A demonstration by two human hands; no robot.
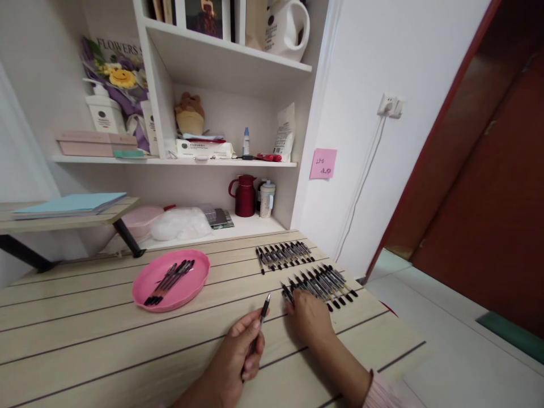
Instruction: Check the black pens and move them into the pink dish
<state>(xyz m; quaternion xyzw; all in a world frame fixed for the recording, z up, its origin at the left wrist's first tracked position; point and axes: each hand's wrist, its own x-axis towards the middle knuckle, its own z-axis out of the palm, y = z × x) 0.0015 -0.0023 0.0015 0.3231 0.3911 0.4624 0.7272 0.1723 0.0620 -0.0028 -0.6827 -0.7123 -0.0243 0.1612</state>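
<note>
My left hand (pixel 238 351) is closed around a black pen (pixel 260 323), its tip pointing up and away over the wooden table (pixel 85 340). My right hand (pixel 309 318) rests palm down at the near end of a row of black pens (pixel 321 282) on the table, fingers curled onto the nearest ones. A second row of pens (pixel 283 255) lies just beyond. A pink tray (pixel 193 283) to the left holds several more black pens (pixel 170 280).
White shelves (pixel 221 161) stand behind the table with a red thermos (pixel 244 195), a white cup, bottles, boxes and a plush toy. A raised wooden shelf (pixel 63 218) carries blue folders. A pink sticky note (pixel 323 163) is on the wall; the table's edge runs at the right.
</note>
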